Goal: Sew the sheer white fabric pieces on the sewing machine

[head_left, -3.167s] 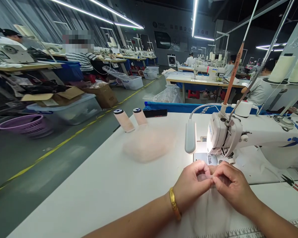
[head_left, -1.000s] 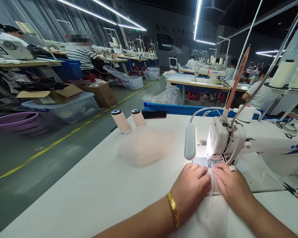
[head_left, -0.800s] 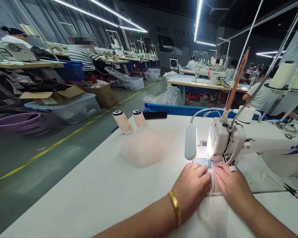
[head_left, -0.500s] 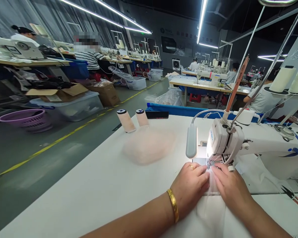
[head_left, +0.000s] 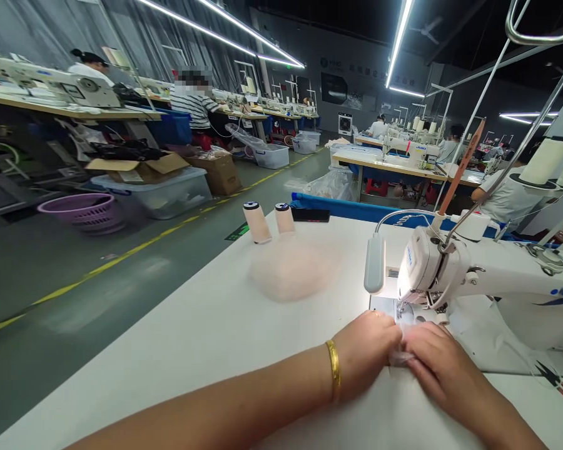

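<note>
My left hand (head_left: 368,347), with a gold bangle (head_left: 333,370) at the wrist, is closed on a sheer whitish fabric (head_left: 401,357) just in front of the sewing machine (head_left: 507,265). My right hand (head_left: 443,362) grips the same fabric, and the two hands almost touch. Between them the cloth is bunched, and a strip of it runs up toward the presser foot (head_left: 402,310). Fingers hide most of the fabric. Beyond my left hand, a pale peach heap of sheer material (head_left: 295,269) lies blurred on the white table (head_left: 206,356).
Two peach thread cones (head_left: 257,224) and a dark phone-like object (head_left: 311,215) stand at the table's far edge. A lamp (head_left: 375,262) hangs left of the machine head. Red-handled thread snips (head_left: 560,382) lie at right. Co-workers sit at other machines beyond.
My hands have drawn closer together and slightly back from the needle. The fabric, earlier trailing toward me, is now gathered between them. The whole view has shifted a little.
</note>
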`<state>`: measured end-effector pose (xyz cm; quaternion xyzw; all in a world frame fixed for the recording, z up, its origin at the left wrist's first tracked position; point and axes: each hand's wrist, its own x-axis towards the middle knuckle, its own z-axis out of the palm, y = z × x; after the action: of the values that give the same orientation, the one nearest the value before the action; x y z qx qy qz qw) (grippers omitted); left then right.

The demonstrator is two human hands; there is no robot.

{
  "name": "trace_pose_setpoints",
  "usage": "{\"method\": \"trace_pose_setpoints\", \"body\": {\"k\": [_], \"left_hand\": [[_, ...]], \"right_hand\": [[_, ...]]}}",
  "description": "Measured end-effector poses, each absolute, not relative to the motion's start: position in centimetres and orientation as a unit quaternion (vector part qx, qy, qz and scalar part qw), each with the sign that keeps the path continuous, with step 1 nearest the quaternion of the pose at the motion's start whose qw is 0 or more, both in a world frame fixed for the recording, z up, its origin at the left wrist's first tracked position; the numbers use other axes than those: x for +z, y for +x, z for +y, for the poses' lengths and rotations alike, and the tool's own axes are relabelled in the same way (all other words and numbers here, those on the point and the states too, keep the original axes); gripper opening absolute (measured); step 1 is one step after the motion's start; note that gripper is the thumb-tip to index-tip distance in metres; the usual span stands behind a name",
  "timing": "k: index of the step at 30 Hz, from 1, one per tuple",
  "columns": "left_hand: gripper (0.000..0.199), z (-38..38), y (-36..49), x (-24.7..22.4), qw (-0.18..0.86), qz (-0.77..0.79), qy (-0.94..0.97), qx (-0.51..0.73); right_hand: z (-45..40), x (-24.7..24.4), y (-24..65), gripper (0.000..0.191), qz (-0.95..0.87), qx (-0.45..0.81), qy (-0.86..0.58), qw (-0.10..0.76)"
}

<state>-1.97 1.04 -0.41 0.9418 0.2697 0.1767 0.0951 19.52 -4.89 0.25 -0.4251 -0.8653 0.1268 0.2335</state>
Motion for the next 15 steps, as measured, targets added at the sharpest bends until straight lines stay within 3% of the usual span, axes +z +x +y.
{"method": "trace_pose_setpoints", "body": {"k": [5,15], "left_hand": [[0.015,2.2,-0.6,-1.1,0.170,0.324,0.890,0.273],[0.010,3.6,0.0,-1.6,0.201,0.326,0.877,0.291]], "right_hand": [[-4.4,-0.1,19.1,0.029,-0.801,0.108,-0.486,0.332],[-3.8,-0.7,18.6,0.040,-0.676,0.191,-0.546,0.456]]}}
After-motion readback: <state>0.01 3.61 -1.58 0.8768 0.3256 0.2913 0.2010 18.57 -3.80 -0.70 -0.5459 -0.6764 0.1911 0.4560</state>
